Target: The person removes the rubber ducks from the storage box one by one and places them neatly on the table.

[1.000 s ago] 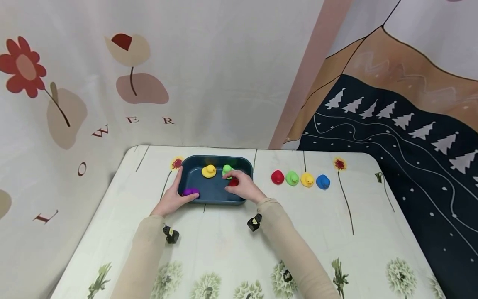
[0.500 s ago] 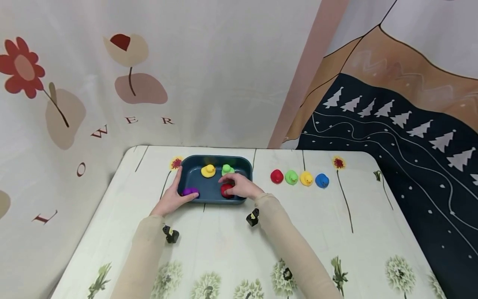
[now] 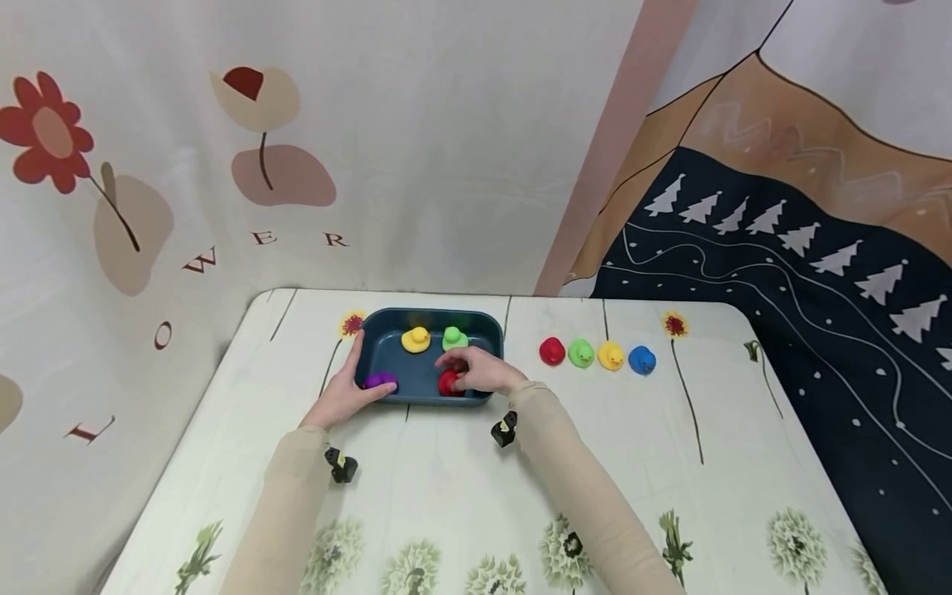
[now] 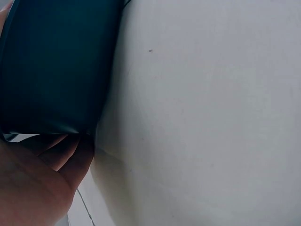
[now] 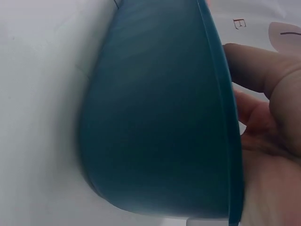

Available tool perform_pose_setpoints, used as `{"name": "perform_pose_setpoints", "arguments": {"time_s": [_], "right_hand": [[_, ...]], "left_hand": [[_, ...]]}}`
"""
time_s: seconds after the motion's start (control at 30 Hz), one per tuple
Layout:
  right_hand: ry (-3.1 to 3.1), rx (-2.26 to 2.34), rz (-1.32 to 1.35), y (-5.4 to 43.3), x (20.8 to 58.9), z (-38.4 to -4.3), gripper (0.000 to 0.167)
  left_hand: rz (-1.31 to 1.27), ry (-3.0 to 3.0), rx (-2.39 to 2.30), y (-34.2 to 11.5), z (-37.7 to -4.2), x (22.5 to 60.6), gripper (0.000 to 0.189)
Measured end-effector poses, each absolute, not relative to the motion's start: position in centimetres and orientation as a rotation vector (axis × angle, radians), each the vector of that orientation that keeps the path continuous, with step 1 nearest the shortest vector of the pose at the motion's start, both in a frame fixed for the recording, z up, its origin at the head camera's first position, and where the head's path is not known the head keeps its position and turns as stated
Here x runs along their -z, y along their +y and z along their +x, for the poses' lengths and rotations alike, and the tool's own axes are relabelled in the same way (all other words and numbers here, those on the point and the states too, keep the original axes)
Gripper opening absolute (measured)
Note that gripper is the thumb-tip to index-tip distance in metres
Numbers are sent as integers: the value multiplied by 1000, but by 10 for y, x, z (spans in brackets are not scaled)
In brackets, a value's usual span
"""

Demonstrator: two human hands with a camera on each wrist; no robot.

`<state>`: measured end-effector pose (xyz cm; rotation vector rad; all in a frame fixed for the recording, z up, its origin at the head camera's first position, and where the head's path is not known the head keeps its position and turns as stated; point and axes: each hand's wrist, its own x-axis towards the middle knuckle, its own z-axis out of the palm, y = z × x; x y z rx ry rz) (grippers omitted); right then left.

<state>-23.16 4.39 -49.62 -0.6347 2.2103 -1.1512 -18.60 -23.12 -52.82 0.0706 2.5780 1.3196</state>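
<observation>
A dark blue rectangular tray (image 3: 420, 376) lies at the back of the table, left of the middle. My left hand (image 3: 345, 397) grips its left end, thumb over the front corner beside a purple rubber duck (image 3: 381, 381); in the left wrist view the fingers (image 4: 77, 160) press against the tray's outer wall. Over the tray's front right part, my right hand (image 3: 479, 372) holds a red rubber duck (image 3: 449, 383) low inside. Behind it sit a yellow duck (image 3: 416, 339) and a green duck (image 3: 454, 337). The tray wall (image 5: 160, 113) hides the ducks in the right wrist view.
Right of the tray stands a row of ducks: red (image 3: 552, 351), green (image 3: 581, 354), yellow (image 3: 611, 355) and blue (image 3: 642, 359). A flower-printed cloth (image 3: 439, 487) covers the table. Patterned curtains (image 3: 446, 165) hang behind it.
My right hand has brought the red duck from near the green duck forward to the tray's front side and turned it slightly leftward. The left hand stays on the tray.
</observation>
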Motion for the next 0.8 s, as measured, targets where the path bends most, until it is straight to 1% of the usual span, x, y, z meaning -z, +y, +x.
{"name": "perform_pose_setpoints", "arguments": {"time_s": [0.27,0.5,0.57,0.8], "right_hand": [[2278,1101,-626,40,497,-231,32],[2339,1064,-659,35,499,-229,16],[2352,1038,-680,35,500,-229,14],[2352,1013,-716,36,500,-229,20]], "left_hand": [[71,2572,-1322,-230,-186,527,112],[86,2583,-1332,-232,-184,527,111],[86,2580,-1336,-232,-184,527,111],[74,2581,-1324,-230,-186,527,111]]}}
